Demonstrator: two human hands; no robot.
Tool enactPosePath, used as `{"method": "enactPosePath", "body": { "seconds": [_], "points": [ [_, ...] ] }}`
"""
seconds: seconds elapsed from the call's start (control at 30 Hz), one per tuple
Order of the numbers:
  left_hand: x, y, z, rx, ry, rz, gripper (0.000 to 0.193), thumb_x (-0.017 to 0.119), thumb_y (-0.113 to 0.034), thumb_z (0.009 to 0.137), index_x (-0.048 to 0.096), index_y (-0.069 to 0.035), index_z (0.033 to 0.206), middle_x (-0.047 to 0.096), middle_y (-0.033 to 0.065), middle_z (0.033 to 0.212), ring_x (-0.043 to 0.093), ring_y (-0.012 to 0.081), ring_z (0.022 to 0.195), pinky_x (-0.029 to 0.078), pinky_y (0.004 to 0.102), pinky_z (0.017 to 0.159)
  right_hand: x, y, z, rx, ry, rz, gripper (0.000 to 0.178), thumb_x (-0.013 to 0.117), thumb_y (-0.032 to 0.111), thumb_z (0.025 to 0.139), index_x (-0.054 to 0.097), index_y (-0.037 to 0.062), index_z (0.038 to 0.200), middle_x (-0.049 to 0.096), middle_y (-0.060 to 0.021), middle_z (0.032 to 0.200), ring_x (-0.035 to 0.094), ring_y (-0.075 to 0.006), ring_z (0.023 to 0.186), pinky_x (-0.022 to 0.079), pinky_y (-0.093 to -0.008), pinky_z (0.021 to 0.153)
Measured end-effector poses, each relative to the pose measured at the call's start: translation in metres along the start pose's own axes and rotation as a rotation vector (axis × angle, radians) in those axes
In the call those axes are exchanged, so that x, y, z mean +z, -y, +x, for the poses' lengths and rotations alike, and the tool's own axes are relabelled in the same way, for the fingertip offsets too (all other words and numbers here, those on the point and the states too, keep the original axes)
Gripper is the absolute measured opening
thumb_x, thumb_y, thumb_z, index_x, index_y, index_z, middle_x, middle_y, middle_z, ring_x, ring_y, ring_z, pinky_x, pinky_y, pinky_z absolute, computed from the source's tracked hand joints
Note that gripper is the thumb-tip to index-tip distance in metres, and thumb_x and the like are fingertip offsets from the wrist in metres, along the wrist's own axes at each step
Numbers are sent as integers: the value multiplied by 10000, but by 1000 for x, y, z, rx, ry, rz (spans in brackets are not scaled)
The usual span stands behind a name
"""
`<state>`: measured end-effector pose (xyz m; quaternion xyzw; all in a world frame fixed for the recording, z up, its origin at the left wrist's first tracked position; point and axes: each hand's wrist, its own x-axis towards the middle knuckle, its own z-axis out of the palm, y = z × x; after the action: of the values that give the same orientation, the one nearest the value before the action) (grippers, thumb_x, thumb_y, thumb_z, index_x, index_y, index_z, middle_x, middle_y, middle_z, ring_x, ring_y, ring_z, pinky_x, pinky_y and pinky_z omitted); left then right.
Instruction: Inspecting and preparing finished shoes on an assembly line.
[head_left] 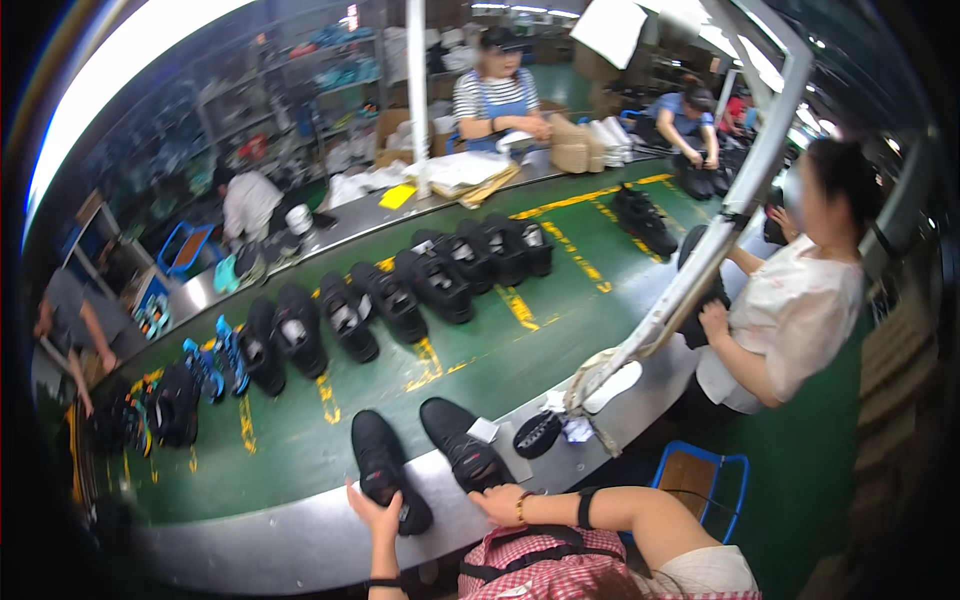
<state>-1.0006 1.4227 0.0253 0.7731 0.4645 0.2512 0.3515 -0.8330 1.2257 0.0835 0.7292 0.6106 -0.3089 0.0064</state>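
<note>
Two black shoes stand side by side in front of me, toes pointing away. The left shoe [378,455] lies partly over the metal edge of the table. Beside its heel is my left hand [376,512], fingers and thumb spread apart. The right shoe [460,445] has a small white tag [483,430] against its side. My right hand [500,504] is closed at the heel of this shoe, its fingertips on the heel opening. A black oval brush-like thing [538,435] lies to the right on the metal edge.
A row of black shoes [350,315] runs across the green belt [290,430] with yellow marks. A white pole [690,275] slants up at the right, a cord wrapped low on it. A co-worker [790,300] stands at right, near a blue-framed stool [700,480]. Others work across the belt.
</note>
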Motion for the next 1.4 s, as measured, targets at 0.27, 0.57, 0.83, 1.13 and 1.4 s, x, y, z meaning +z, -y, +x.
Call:
{"method": "enactPosePath", "body": {
  "seconds": [0.27,0.57,0.83,1.13,1.4],
  "points": [
    [13,10,-36,-445,208,-892,702,415,73,568,300,-85,1242,465,115,1053,515,269,950,465,328,740,21,32,43,-38,133,197,738,372,50,818,-34,383,1337,453,-292,1059,569,-388,869,468,-442,708],
    [11,-2,-63,-589,150,-934,569,372,-208,781,195,-130,1315,315,131,1255,405,320,1100,344,431,890,1,49,79,129,240,317,393,575,193,688,511,204,1075,489,-194,1097,524,-368,972,424,-420,807],
    [6,22,-47,-748,-60,-961,541,373,-317,894,162,-90,1337,272,148,1343,362,339,1167,323,473,944,-274,-65,135,350,390,707,244,630,122,570,635,23,793,617,-122,740,586,-236,670,477,-381,615],
    [49,52,-79,-860,252,-880,289,429,-215,864,408,-113,1134,536,106,988,526,228,884,437,359,738,-418,-319,90,454,-285,966,312,442,-26,597,593,-80,865,617,-188,823,629,-276,647,528,-358,600],
    [106,205,-125,-1195,135,-875,305,592,-339,783,549,-167,1031,584,135,956,560,292,816,456,433,690,-514,-365,-27,957,-496,353,211,567,103,668,665,60,851,644,-93,819,612,-182,746,478,-342,711]
  ]
}}
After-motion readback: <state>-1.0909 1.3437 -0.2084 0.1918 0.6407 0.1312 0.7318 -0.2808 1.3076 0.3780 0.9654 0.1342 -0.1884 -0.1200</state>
